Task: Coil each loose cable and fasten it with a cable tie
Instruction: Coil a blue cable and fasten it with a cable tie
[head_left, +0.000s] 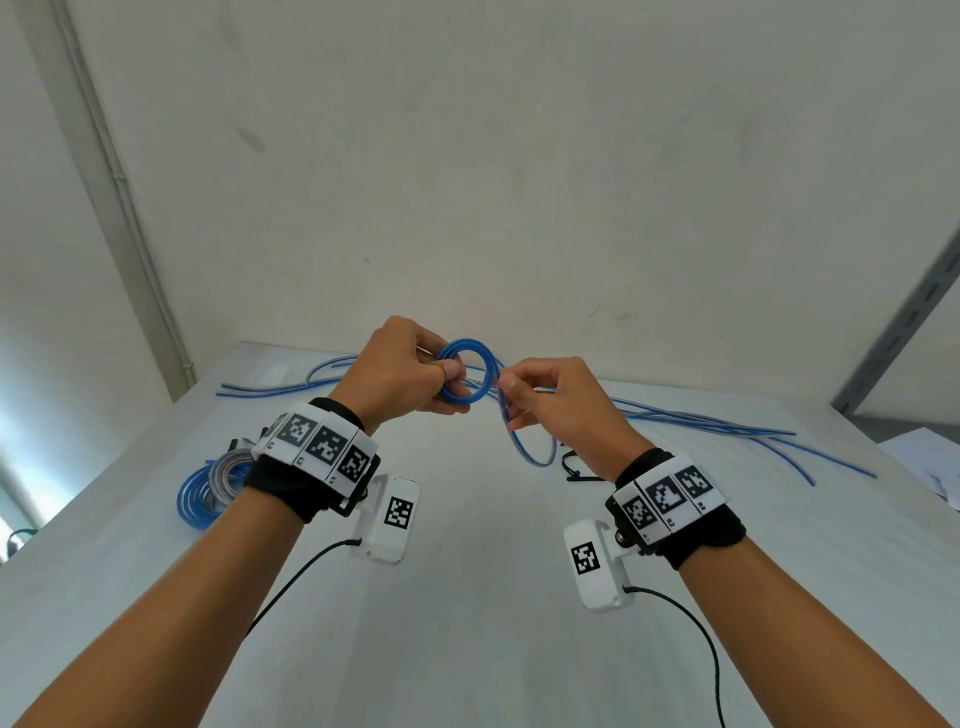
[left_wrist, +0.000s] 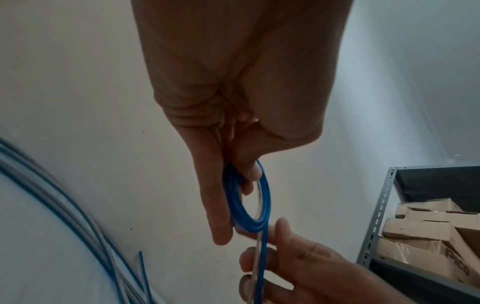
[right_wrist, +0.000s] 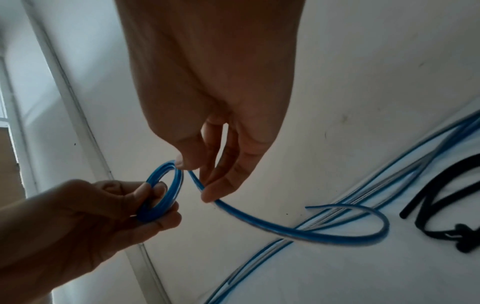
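My left hand (head_left: 415, 374) holds a small blue cable coil (head_left: 480, 358) above the white table, thumb and fingers pinching its near side; the coil (left_wrist: 262, 205) shows edge-on under the fingers in the left wrist view. My right hand (head_left: 535, 395) pinches the cable's loose tail (head_left: 522, 447) just right of the coil. That tail (right_wrist: 298, 232) curls down to a free end. Black cable ties (head_left: 574, 467) lie on the table under my right wrist, and show as black straps (right_wrist: 441, 205) in the right wrist view.
Several loose blue cables (head_left: 727, 423) stretch along the table's far side. A finished pile of blue and grey coils (head_left: 208, 488) lies left of my left wrist. A grey metal shelf (left_wrist: 376, 216) with cardboard boxes stands to the right. White papers (head_left: 930, 462) lie at the right edge.
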